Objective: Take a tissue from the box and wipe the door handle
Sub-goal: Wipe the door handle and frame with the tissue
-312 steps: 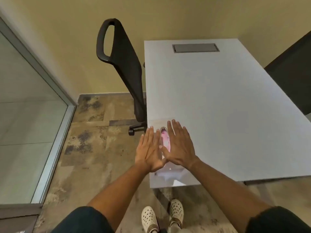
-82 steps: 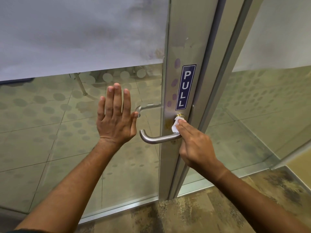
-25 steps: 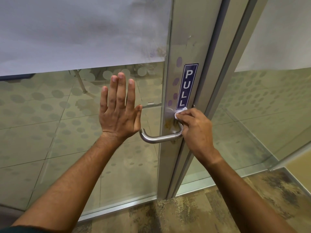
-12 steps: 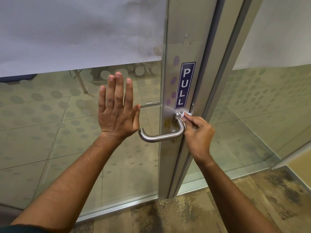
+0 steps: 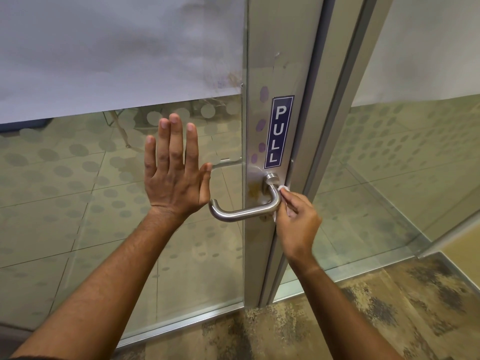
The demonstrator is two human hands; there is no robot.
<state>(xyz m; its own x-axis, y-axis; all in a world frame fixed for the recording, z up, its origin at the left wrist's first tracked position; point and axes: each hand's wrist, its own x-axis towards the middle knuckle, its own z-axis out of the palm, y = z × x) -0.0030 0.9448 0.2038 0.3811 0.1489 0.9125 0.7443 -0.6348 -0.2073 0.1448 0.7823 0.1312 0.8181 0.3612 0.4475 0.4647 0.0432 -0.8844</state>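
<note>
A brushed steel lever door handle (image 5: pixel 244 213) juts from the metal door stile (image 5: pixel 272 74), its bar running left from a bend at the right. My right hand (image 5: pixel 296 219) pinches a small white tissue (image 5: pixel 283 188) against the right side of that bend, just below the round base of the handle. Most of the tissue is hidden inside my fingers. My left hand (image 5: pixel 176 175) lies flat on the glass door pane (image 5: pixel 78 203), fingers spread and pointing up, just left of the handle's free end. The tissue box is out of view.
A blue PULL sign (image 5: pixel 279 132) sits on the stile above the handle. Frosted film (image 5: pixel 117 48) covers the upper glass. A second glass panel (image 5: pixel 402 178) stands to the right of the frame. Mottled brown floor (image 5: pixel 389 320) lies below.
Over the last second my right hand with the tissue has slid from the top of the handle's base down its right side to the bend. My left hand stays pressed on the glass.
</note>
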